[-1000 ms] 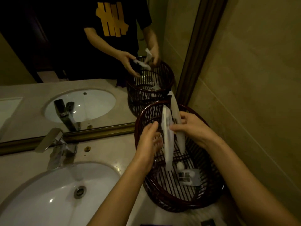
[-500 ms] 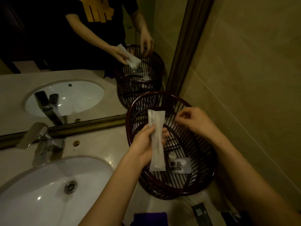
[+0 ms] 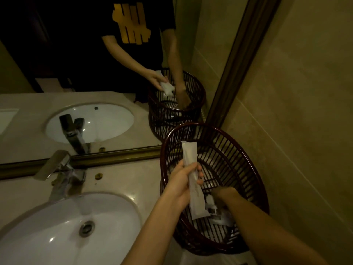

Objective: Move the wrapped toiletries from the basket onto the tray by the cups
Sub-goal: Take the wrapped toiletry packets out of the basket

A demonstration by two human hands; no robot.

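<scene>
A dark red slatted basket [image 3: 246, 150] stands on the counter in the corner by the mirror and the tiled wall. My left hand [image 3: 181, 180] is shut on long white wrapped toiletries [image 3: 193, 180], held upright over the basket's left rim. My right hand [image 3: 225, 195] is down inside the basket, its fingers at the small white packets [image 3: 214, 209] on the basket floor. The packets and my left hand's wrapper hide whether its fingers have closed on anything. The tray and cups are out of view.
A white sink [image 3: 63, 232] with a chrome tap [image 3: 61, 173] lies to the left on the beige counter [image 3: 122, 180]. The mirror [image 3: 86, 83] runs behind the counter. The tiled wall [image 3: 305, 131] stands close on the right.
My right hand let go of the long wrappers and went down into the basket. My left hand took over the long wrappers and holds them upright.
</scene>
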